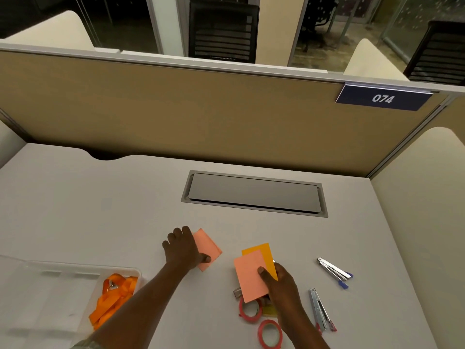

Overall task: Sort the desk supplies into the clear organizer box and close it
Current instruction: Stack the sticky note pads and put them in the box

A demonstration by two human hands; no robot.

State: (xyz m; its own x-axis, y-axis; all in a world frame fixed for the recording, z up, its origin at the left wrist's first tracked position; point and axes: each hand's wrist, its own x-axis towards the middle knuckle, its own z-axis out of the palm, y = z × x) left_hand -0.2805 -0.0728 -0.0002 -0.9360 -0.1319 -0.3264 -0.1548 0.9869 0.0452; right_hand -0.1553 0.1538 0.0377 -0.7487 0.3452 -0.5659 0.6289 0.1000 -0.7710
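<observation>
2 pads are sitting fanned in the right hand (279, 280): a pink pad (249, 278) in front and an orange pad (264, 254) behind it. The thumb is pressing on the pink face and the fingers are curling round the back. This hand is holding them on the near side of the hatch (254, 193), roughly in line with its middle.

The left hand (185, 248) is gripping a lone pad (208, 246), also pink, near and left of the hatch's left end. Its thumb is lying on the near corner and its fingers are curling over the far left edge. Whether this pad is lying flat on the desk (100, 210) or just lifted, I cannot tell.

Nearer still from the hatch, a metal clip (237, 292) is lying just beside the pink pad's lower corner. The far tape (250, 311) and near tape (270, 333), both red, are lying beside the right wrist.

Near and right of the hatch, the blue stapler (334, 272) and, closer in, the red stapler (320, 311) are lying apart from each other.

Well to the near left of the hatch, the clear box (125, 270) is sitting with an orange lanyard (113, 295) bundled in its right-hand compartment.
</observation>
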